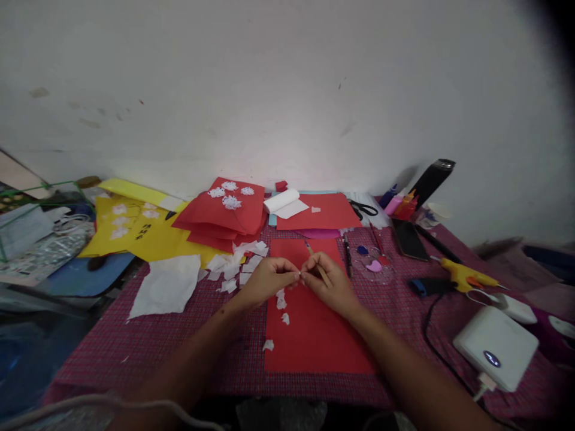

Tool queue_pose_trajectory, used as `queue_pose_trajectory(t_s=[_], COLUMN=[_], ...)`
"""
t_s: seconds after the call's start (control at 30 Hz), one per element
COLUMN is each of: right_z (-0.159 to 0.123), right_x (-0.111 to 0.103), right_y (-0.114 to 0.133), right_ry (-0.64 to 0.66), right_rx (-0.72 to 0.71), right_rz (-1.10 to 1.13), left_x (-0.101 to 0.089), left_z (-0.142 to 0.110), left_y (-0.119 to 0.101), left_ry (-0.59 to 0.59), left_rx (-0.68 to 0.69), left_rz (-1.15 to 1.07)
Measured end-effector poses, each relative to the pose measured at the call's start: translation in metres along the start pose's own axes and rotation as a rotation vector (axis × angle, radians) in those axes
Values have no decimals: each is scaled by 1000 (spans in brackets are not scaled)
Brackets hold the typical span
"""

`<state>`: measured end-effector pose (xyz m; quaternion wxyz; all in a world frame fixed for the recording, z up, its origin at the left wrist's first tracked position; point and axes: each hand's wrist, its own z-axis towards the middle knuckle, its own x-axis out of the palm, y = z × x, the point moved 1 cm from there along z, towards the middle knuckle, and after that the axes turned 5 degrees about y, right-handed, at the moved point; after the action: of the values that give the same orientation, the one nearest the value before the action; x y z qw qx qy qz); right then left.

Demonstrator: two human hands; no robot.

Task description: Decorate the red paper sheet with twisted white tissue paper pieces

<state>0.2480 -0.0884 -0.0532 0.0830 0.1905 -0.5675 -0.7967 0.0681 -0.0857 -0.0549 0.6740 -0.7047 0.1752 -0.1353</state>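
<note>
My left hand and my right hand meet above a red paper sheet on the table. Both are closed in a pinch on a tiny white paper scrap between their fingertips. My right hand also holds a thin wooden stick that points up and away. Three small white paper bits lie on the red sheet just below my hands. A heap of torn white paper pieces lies to the left of my left hand.
Red sheets with white paper flowers and yellow paper lie at the back left, a white sheet nearer. To the right are scissors, a yellow glue gun, a phone, a black bottle and a white power bank.
</note>
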Motion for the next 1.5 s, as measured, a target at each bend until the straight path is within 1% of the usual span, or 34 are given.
queue_pose_trajectory(t_s=[0.17,0.3,0.73,0.87,1.17,1.4,1.5], right_z=[3,4,4,4,2,3,3], right_x=[0,0,1,1,1,1,2], right_y=[-3,-2,1,2,-8,-3,-2], right_ry=[-14,-34,-46,-42,-30,-34,-24], right_rx=[85,128,158,147,125,129,110], right_rz=[168,236,277,280,268,238,242], left_x=[0,0,0,2,3,2,3], left_z=[0,-1,-1,-2,-3,-3,-3], left_y=[-3,-3,-7,-10,-10,-10,-11], left_ry=[-36,-36,-63,-59,-59,-70,-62], left_rx=[-5,-3,3,17,25,38,43], left_rz=[31,47,120,112,140,176,187])
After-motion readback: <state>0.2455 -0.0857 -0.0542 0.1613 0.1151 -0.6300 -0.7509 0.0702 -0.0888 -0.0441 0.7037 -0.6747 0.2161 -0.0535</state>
